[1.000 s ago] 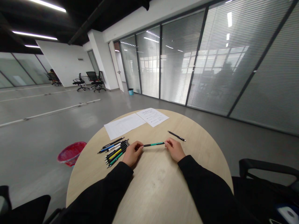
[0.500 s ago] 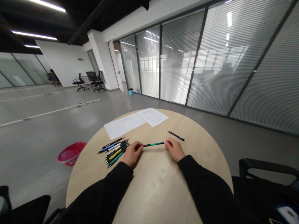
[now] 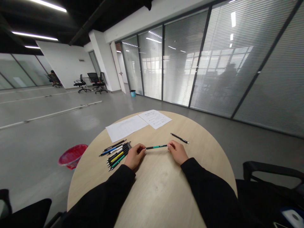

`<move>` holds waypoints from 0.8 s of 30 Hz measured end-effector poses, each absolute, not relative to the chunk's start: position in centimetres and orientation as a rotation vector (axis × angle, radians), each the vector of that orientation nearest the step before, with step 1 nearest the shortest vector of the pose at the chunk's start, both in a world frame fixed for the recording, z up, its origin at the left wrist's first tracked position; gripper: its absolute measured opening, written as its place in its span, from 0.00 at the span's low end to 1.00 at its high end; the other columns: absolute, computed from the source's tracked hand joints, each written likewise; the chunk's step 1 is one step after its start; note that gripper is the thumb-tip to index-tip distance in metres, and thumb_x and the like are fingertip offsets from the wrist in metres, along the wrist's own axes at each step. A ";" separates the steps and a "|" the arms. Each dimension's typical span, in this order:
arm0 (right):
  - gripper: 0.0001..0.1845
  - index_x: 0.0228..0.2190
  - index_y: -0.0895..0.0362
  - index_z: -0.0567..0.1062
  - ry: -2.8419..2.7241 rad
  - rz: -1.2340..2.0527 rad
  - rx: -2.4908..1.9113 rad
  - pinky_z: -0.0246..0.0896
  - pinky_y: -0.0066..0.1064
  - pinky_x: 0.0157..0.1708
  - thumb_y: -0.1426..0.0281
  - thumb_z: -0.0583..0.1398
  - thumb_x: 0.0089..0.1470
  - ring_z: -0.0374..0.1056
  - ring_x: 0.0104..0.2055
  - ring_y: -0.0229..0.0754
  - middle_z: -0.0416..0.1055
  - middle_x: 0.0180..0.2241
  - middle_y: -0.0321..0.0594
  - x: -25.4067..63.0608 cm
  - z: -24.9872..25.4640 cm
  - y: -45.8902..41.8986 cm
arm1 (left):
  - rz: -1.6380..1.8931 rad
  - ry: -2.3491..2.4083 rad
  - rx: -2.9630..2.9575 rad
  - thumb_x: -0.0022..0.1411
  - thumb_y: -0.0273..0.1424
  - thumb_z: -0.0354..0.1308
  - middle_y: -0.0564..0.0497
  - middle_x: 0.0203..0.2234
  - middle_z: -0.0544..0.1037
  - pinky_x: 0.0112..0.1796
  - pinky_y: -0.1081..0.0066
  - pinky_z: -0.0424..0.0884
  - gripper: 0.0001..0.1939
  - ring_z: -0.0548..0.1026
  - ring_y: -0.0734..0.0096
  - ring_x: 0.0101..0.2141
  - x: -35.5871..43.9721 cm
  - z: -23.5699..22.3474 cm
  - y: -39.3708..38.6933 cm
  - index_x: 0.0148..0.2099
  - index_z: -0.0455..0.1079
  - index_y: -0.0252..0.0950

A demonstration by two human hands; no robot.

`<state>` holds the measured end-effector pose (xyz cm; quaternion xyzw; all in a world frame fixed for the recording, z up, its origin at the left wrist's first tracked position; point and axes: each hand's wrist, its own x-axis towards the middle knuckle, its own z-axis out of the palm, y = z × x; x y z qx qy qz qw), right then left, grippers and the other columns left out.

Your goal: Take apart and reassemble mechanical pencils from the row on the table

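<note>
A green and black pen [image 3: 156,147] is stretched level between my two hands, above or on the round wooden table [image 3: 163,196]. The fingers of my left hand [image 3: 136,155] are pinched on its dark left end. At its right end, my right hand [image 3: 177,151] grips the tip between thumb and fingers. Just left of my left hand lies a group of several pens [image 3: 117,155] in black, blue, white, yellow and green, side by side. A single black pen [image 3: 180,138] lies apart, beyond my right hand.
Two printed paper sheets [image 3: 128,126] lie at the table's far edge. A red waste basket [image 3: 72,155] stands on the floor to the left. A black chair [image 3: 273,171] is close on the right, another chair [image 3: 26,209] at lower left. Blind-covered glass panels line the far side.
The pen appears slightly rolled between my fingers, with its clip side showing differently. Both hands have stayed in the same place.
</note>
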<state>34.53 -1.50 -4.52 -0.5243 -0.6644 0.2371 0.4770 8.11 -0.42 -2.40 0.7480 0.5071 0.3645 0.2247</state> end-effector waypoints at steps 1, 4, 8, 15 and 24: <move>0.12 0.26 0.55 0.71 -1.625 0.578 -1.280 0.56 0.28 0.28 0.65 0.54 0.57 0.64 0.25 0.39 0.70 0.23 0.35 34.5 -4.5 -1.5 | 1.004 1.402 2.061 0.60 0.37 0.55 0.52 0.26 0.75 0.32 0.70 0.65 0.11 0.71 0.68 0.28 8.1 -2.4 -0.4 0.36 0.72 0.35; 0.12 0.26 0.55 0.71 -1.628 0.584 -1.277 0.56 0.28 0.28 0.65 0.54 0.57 0.64 0.25 0.39 0.70 0.22 0.35 34.5 -4.6 -1.5 | 0.995 1.404 2.062 0.60 0.37 0.55 0.51 0.26 0.75 0.33 0.69 0.66 0.10 0.71 0.68 0.28 8.2 -2.4 -0.5 0.36 0.72 0.35; 0.12 0.26 0.55 0.71 -1.624 0.583 -1.279 0.56 0.28 0.28 0.65 0.54 0.58 0.63 0.25 0.39 0.70 0.22 0.34 34.5 -4.6 -1.5 | 0.994 1.408 2.066 0.60 0.37 0.55 0.51 0.26 0.75 0.32 0.70 0.66 0.11 0.71 0.68 0.28 8.2 -2.4 -0.4 0.36 0.72 0.35; 0.12 0.25 0.55 0.72 -1.632 0.572 -1.288 0.55 0.28 0.28 0.65 0.54 0.58 0.63 0.25 0.39 0.69 0.21 0.34 34.5 -4.3 -1.7 | 0.990 1.420 2.057 0.59 0.38 0.55 0.52 0.26 0.75 0.32 0.69 0.66 0.11 0.71 0.68 0.28 8.2 -2.3 -0.5 0.36 0.72 0.36; 0.11 0.28 0.55 0.75 -1.568 0.627 -1.247 0.60 0.29 0.29 0.64 0.56 0.55 0.66 0.27 0.41 0.72 0.24 0.36 34.5 -4.9 -1.3 | 0.994 1.402 2.050 0.60 0.39 0.55 0.52 0.26 0.75 0.32 0.69 0.66 0.11 0.71 0.68 0.28 8.1 -2.5 -0.4 0.36 0.71 0.36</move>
